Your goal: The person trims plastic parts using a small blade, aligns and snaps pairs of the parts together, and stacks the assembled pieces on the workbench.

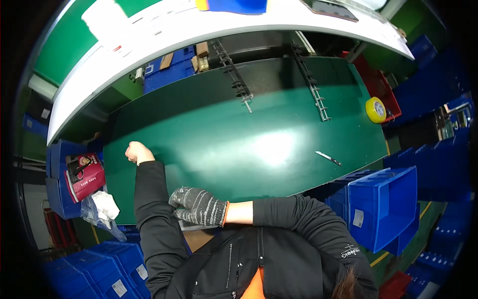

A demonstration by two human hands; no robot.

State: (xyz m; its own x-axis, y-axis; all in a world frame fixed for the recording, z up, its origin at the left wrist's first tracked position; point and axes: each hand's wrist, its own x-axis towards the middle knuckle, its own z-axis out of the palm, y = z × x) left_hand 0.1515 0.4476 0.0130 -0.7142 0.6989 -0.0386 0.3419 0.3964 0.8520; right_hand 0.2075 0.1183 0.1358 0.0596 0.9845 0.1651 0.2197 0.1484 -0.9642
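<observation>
My left hand (139, 152) is bare and closed in a fist over the left part of the green table (214, 149); nothing shows in it. My right hand (199, 206) wears a dark grey speckled knit glove with an orange cuff. It lies across my body, its fingers bent against the black left sleeve (159, 204) near the elbow, gripping the cloth there. Below the glove a grey and brown surface shows in part. A slim utility knife (328, 158) lies on the table to the right, away from both hands.
Two racks with hooks, left (233, 70) and right (311, 82), reach over the table's far side. Yellow tape (375, 110) stands at the right edge. Blue bins (382, 209) flank the table. A red bag (85, 177) stands left. A white shelf (164, 40) spans the back.
</observation>
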